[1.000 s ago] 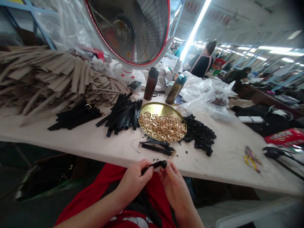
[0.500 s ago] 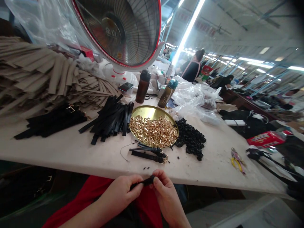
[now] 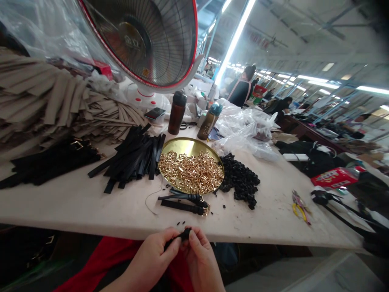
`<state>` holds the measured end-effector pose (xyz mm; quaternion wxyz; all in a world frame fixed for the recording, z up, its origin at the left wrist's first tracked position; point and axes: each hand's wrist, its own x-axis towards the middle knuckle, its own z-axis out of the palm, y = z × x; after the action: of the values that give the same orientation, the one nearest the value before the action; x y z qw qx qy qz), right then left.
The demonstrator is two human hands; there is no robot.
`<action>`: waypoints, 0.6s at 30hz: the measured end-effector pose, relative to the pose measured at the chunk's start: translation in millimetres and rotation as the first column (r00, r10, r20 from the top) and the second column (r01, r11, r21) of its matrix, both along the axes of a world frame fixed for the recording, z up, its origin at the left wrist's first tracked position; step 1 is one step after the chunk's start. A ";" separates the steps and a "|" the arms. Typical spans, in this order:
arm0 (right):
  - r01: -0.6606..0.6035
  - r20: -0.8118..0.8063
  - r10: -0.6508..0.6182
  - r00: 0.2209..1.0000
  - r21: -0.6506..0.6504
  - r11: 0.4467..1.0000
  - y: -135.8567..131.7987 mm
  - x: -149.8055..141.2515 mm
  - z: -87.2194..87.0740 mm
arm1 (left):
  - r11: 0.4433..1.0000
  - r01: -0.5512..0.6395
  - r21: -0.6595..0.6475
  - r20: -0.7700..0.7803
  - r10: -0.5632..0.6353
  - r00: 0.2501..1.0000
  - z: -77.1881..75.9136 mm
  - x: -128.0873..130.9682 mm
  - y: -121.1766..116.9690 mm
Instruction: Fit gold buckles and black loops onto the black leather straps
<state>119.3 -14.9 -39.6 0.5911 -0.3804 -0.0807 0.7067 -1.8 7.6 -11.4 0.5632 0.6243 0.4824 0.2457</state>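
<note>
My left hand pinches a black strap just off the table's front edge. At the strap's far end, my right hand has its thumb and fingers closed on it; whether a small part sits between them is hidden. Beyond my hands lie a few black straps with gold buckles. A round gold tray holds a heap of gold buckles. To its right is a pile of small black loops, and to its left a bundle of black straps.
A heater stands at the back, beside stacked beige strips. Two bottles are behind the tray, with plastic bags to their right. Pliers lie on the right. A person is in the background.
The view has shifted slightly, so the table's things sit a little further left. Both hands stay together on the strap, with the right fingers still at its end.
</note>
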 end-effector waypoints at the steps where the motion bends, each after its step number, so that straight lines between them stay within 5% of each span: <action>1: 0.016 -0.012 -0.017 1.000 -0.008 1.000 -0.5 -2.9 -5.7 | 1.000 -0.003 0.001 -0.010 0.003 1.000 -2.2 0.1 -0.5; 6: 0.076 0.038 -0.076 0.996 0.001 0.997 0.0 -6.6 -25.3 | 0.999 0.028 0.020 -0.040 -0.027 0.999 -6.9 -1.9 -2.5; 18: -0.050 0.163 0.017 0.986 0.203 0.978 -8.4 -5.8 -12.9 | 1.000 0.021 0.016 -0.093 -0.019 0.995 11.2 -18.2 -4.8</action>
<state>113.5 -23.4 -52.5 0.6069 -0.3713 -0.2073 0.6714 -20.1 2.8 -0.3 0.5374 0.6445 0.4996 0.2149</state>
